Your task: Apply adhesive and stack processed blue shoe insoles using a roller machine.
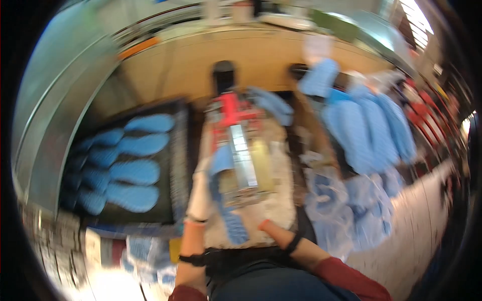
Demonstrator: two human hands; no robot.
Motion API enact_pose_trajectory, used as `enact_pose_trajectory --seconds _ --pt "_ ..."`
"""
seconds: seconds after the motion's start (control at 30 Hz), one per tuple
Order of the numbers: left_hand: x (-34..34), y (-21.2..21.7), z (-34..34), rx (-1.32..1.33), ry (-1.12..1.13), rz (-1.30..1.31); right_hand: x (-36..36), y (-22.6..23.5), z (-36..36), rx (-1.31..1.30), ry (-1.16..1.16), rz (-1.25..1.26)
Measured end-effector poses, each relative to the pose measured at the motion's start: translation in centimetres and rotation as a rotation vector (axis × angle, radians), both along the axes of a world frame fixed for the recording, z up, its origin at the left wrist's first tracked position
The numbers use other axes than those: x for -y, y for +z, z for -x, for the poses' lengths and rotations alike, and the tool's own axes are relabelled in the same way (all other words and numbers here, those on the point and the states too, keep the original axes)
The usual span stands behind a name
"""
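Motion blur smears the middle of the head view. A red and silver machine [243, 155] stands over a pale, worn board [281, 200] in front of me. My left hand [201, 188], in a pale glove, reaches along the machine's left side, close to a blue insole-shaped piece [234, 227] that lies partly under the machine. At the machine's near end is my right hand [252, 213], also pale-gloved and partly lost against the board. The fingers of both hands are too smeared to show whether they grip anything.
On the left, a dark tray [165, 193] holds several blue insoles [133, 196]. More long blue insoles [354, 135] are stacked at right, above clear plastic bags [346, 210]. A wooden panel [170, 67] closes the back, and a metal cabinet side [65, 95] rises at far left.
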State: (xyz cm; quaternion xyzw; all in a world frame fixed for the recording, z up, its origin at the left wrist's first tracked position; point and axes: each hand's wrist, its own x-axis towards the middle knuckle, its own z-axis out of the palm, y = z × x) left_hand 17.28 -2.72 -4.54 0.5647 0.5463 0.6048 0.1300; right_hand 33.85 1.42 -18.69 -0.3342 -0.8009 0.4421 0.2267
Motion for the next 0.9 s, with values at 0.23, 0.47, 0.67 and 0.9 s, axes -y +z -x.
enact_pose_trajectory --seconds 0.23,0.47,0.67,0.9 --pt "2.9 -2.0 1.3 0.98 -0.195 0.128 -0.9 4.9 -2.9 -0.169 0.015 0.22" --pt "4.5 -3.9 1.0 1.406 -0.147 0.022 -2.5 5.8 -6.4 -0.347 -0.246 0.577" --pt "5.9 -8.1 -2.1 1.487 0.111 0.168 -2.2 6.2 -6.4 -0.338 -0.302 0.567" --pt "16.0 -10.0 -3.5 0.14 0.124 0.429 -2.8 6.0 -6.7 -0.46 -0.316 0.715"
